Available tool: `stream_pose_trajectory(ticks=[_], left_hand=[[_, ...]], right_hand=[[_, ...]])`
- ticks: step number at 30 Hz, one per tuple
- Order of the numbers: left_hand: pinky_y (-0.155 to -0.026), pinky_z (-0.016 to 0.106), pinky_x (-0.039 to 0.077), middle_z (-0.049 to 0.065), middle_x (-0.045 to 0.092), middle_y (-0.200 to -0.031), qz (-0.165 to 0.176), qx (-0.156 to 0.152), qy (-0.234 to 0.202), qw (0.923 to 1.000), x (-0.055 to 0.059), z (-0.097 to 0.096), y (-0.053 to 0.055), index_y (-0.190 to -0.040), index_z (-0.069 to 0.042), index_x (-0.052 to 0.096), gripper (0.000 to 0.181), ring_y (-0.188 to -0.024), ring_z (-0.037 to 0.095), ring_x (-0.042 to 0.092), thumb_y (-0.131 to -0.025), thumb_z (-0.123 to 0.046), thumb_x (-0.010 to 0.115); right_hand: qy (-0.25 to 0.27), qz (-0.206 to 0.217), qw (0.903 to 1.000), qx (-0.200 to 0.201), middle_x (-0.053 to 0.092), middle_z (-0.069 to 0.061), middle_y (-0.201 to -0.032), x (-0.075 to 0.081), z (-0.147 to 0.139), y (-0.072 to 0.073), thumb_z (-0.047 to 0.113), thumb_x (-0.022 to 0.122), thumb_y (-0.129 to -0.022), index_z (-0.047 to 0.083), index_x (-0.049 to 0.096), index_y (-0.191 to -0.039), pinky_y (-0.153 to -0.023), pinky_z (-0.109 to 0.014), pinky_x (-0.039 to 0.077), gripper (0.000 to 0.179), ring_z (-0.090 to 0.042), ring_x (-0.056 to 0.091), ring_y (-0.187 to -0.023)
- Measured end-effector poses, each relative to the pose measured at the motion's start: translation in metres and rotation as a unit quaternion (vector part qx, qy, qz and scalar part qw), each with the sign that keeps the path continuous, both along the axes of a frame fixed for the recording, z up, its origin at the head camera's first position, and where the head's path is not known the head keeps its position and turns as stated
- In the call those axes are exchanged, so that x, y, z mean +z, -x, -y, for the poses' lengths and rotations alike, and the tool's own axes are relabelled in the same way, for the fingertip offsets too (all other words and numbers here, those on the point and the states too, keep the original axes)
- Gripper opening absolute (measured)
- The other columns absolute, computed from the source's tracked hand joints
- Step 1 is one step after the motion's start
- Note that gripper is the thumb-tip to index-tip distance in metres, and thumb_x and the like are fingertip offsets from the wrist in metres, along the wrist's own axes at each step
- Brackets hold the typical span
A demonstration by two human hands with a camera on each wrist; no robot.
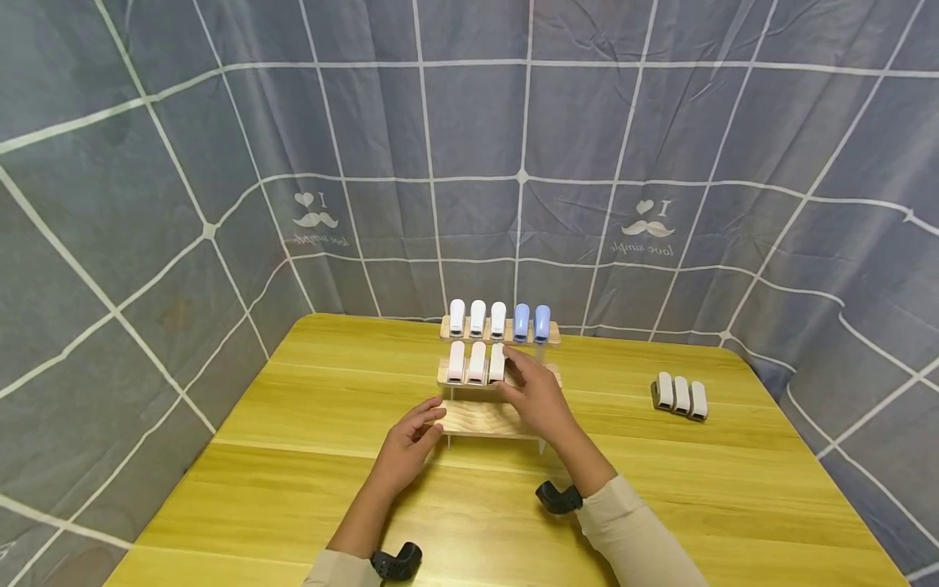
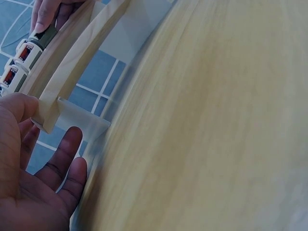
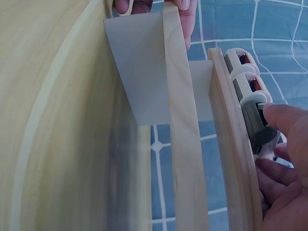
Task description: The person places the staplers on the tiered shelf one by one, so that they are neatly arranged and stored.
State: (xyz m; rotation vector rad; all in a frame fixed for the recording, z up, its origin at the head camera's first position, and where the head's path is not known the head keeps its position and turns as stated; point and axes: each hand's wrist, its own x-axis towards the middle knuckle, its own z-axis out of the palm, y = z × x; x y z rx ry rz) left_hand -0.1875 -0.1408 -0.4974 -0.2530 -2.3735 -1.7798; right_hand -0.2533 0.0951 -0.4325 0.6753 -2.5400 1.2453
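Note:
My right hand [image 1: 539, 395] pinches a white-and-grey mini stapler [image 1: 496, 364] at the right end of the row on the middle shelf of a tiered wooden rack. In the right wrist view, the thumb presses the dark grey body of the stapler [image 3: 257, 122], with the other fingers curled behind it. Two white-and-pink staplers [image 1: 466, 364] stand beside it on its left. My left hand [image 1: 406, 447] holds the left end of the bottom shelf [image 1: 484, 419]; in the left wrist view, its thumb overlaps the shelf's end [image 2: 48, 108] and the lower fingers spread apart.
The top shelf [image 1: 550, 333] carries three white staplers [image 1: 478, 319] and two blue staplers [image 1: 531, 324]. Three white-and-grey staplers [image 1: 681, 398] lie together on the table's right. A grey checked curtain [image 1: 469, 130] hangs behind the yellow wooden table [image 1: 308, 456].

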Motion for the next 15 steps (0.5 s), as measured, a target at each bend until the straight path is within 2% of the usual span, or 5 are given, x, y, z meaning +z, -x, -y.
stream_pose_trajectory(ticks=[5,8,12,15], left_hand=[[-0.095,0.039,0.048,0.015,0.051,-0.145,0.006,0.003,0.009,0.9999,0.022,-0.006,-0.012,-0.123,0.005,0.066,0.026,-0.124,0.034,0.055,-0.098,-0.001,0.06],[-0.095,0.037,0.048,0.012,0.051,-0.145,0.003,-0.002,0.008,1.0,0.018,-0.003,-0.009,-0.124,0.002,0.067,0.027,-0.124,0.031,0.055,-0.098,-0.004,0.06],[-0.096,0.036,0.048,0.004,0.051,-0.147,-0.001,-0.008,0.003,1.0,-0.002,0.002,0.001,-0.125,-0.006,0.068,0.027,-0.126,0.026,0.054,-0.099,-0.011,0.062],[-0.096,0.034,0.048,0.004,0.051,-0.147,-0.004,-0.011,0.003,0.9999,-0.002,0.002,0.001,-0.125,-0.007,0.068,0.027,-0.126,0.026,0.054,-0.099,-0.012,0.062]], right_hand=[[0.018,-0.005,0.9998,0.001,0.056,-0.013,-0.138,-0.003,-0.009,-0.006,0.016,0.073,-0.092,0.004,0.055,-0.14,-0.092,-0.04,0.053,0.052,-0.029,0.061,-0.118],[0.025,-0.021,0.9995,-0.002,0.056,-0.012,-0.138,-0.005,-0.016,-0.009,0.016,0.072,-0.093,0.004,0.059,-0.136,-0.09,-0.041,0.053,0.047,-0.03,0.063,-0.114],[0.031,-0.045,0.9985,-0.008,0.057,-0.012,-0.137,-0.005,-0.028,-0.013,0.015,0.072,-0.093,0.004,0.061,-0.134,-0.088,-0.044,0.055,0.043,-0.03,0.064,-0.111],[0.026,-0.062,0.9976,-0.018,0.058,-0.013,-0.136,-0.005,-0.041,-0.015,0.014,0.073,-0.092,0.005,0.063,-0.132,-0.083,-0.047,0.055,0.043,-0.03,0.065,-0.105]])
